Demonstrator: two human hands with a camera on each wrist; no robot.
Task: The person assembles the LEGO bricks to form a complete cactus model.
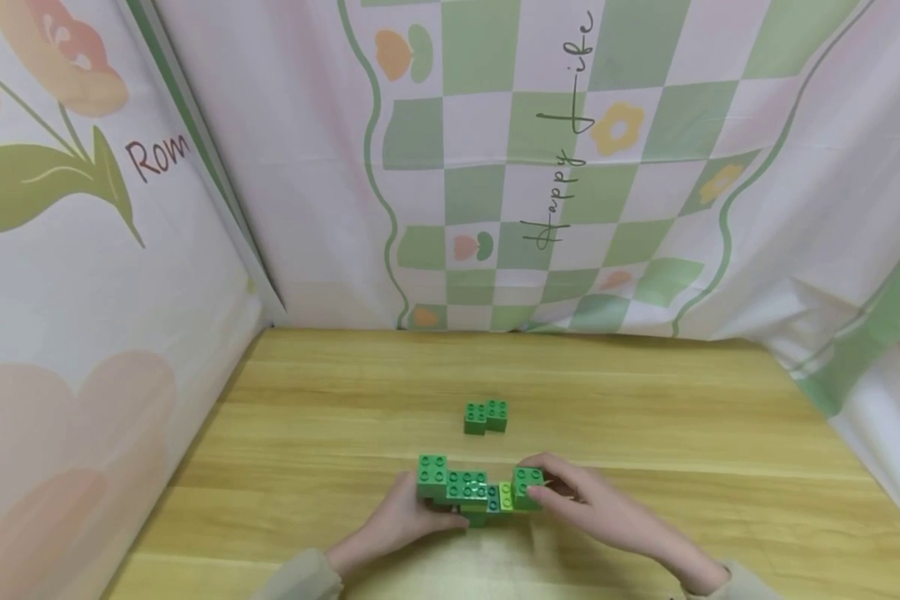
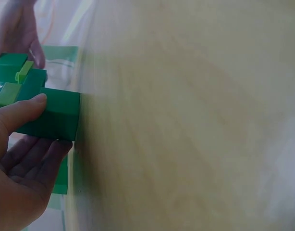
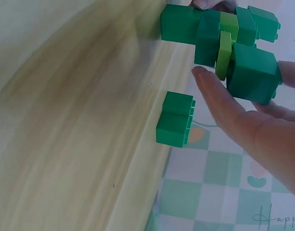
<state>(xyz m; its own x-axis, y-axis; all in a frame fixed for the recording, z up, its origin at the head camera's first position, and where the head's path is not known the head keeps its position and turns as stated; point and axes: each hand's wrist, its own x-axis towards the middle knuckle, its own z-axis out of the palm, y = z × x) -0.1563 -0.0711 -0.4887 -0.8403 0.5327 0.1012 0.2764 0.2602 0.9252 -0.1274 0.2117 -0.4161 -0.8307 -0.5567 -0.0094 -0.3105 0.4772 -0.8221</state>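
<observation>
Between the two hands stands a joined build of toy building bricks (image 1: 467,484), mostly green with lime pieces. My left hand (image 1: 408,515) grips its left part; in the left wrist view the thumb lies on a green brick (image 2: 58,115) with fingers beneath. At the right end my right hand (image 1: 596,504) pinches a square green brick (image 1: 526,483) between thumb and fingers, beside a thin lime piece (image 1: 506,497). In the right wrist view this end brick (image 3: 253,72) sits against the lime piece (image 3: 224,55). The fingers hide part of the build.
Two loose green bricks (image 1: 476,418) stand side by side on the wooden table (image 1: 330,417), farther back than the hands. A patterned curtain (image 1: 465,192) hangs along the table's back edge, and another printed cloth (image 1: 82,333) borders the left side.
</observation>
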